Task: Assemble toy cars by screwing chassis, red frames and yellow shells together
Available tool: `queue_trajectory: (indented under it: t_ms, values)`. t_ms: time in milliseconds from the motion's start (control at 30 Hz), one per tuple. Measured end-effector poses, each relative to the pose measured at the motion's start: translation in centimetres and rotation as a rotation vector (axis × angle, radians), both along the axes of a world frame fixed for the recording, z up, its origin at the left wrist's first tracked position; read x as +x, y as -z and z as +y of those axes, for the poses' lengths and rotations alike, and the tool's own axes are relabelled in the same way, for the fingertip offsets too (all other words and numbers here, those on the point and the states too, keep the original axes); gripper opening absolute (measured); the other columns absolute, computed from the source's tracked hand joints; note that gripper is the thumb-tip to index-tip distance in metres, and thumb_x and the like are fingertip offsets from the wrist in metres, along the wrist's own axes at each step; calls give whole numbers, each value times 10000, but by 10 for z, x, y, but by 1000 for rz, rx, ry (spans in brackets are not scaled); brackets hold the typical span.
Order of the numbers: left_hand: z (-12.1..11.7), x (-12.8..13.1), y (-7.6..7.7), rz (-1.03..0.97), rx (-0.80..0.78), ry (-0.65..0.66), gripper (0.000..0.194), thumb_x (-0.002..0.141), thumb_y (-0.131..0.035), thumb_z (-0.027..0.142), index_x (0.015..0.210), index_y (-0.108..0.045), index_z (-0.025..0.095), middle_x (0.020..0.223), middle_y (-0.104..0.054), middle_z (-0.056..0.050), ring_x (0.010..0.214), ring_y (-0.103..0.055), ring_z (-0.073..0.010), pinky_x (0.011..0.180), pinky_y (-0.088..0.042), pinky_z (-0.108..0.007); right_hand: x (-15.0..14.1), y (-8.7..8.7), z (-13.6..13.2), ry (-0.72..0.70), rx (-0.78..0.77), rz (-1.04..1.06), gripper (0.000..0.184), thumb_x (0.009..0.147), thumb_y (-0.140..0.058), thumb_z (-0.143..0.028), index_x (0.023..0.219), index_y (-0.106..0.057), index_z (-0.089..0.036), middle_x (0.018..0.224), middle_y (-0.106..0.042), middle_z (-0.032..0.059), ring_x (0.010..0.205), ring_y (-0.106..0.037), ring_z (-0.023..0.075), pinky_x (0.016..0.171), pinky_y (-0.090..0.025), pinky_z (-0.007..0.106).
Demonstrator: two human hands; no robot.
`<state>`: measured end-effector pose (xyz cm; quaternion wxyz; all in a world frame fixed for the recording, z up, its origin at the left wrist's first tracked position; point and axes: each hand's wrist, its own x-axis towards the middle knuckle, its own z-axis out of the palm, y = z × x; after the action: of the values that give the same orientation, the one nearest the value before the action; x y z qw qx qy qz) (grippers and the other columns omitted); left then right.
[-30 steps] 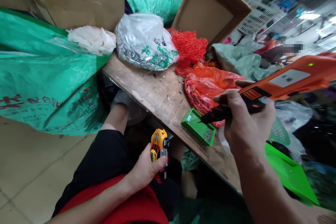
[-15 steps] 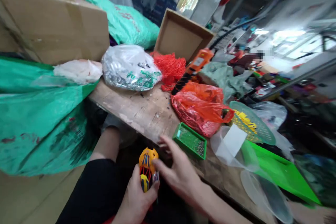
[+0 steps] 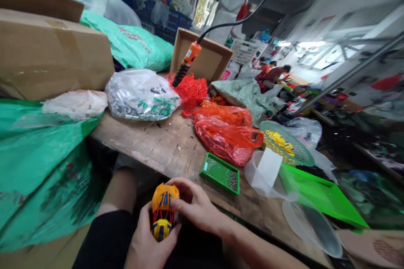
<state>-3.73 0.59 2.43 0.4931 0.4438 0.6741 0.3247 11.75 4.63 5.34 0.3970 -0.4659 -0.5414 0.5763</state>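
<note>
Wooden table (image 3: 154, 138): near edge slanting down to the right.
Red plastic bag (image 3: 225, 132): on the table, set back from that edge.
Electric screwdriver (image 3: 187, 64): hanging tip-down, slanted, from a black cord (image 3: 221, 24).
Left hand (image 3: 142, 241): wrapped around the toy car (image 3: 162, 201).
Right hand (image 3: 202, 208): fingers curled at its farther end.
Green tray (image 3: 217, 172): beside the near edge.
Toy car: between both hands, off the near edge.
Screws (image 3: 233, 180): in the tray's right end.

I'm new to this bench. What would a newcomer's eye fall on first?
Probably the yellow-and-red toy car, held in the left hand and the right hand in front of the workbench. Then the orange electric screwdriver, hanging by its cable before the shallow cardboard box, and the red plastic bag, beyond the green tray.
</note>
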Motion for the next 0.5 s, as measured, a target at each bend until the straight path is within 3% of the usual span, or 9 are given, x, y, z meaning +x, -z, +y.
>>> queue_trajectory:
  t_ms: [100,200,333,433,500]
  values:
    - [0,-3,-4,-90,14,27,718,602,-872,402,1220,-540,250,1136,-713,-107,1016,-706,-360,859,-544,-438,4,4,0,12,-78,144,420,822,-787,-449,1160,-654,-237,1147,-722,50,1068,-678,208,962,-527,353]
    - [-1,-7,-6,-225,23,14,738,627,-875,377,1267,-530,248,1231,-699,-108,1118,-685,-326,933,-547,-412,4,4,4,51,-164,304,383,816,-797,-420,1142,-678,-259,1150,-719,30,1021,-676,180,919,-528,310]
    - [0,-10,-8,-376,-59,-4,660,631,-867,356,1204,-580,201,1084,-760,-108,1015,-719,-316,875,-575,-396,-4,0,13,57,-296,490,365,763,-825,-371,1089,-706,-256,1079,-730,8,901,-682,155,832,-535,276]
    - [0,-13,-5,-404,-41,33,565,660,-845,357,1150,-629,175,978,-777,-89,931,-730,-302,823,-580,-375,-12,1,20,37,-401,579,375,731,-836,-322,1078,-714,-247,1031,-742,-2,859,-689,144,789,-530,255]
    - [1,-15,0,-450,-22,-25,590,671,-849,377,1176,-632,160,967,-782,-96,935,-735,-301,834,-577,-366,-18,4,25,12,-449,628,369,733,-831,-297,1079,-719,-235,1015,-754,2,845,-699,137,777,-522,244]
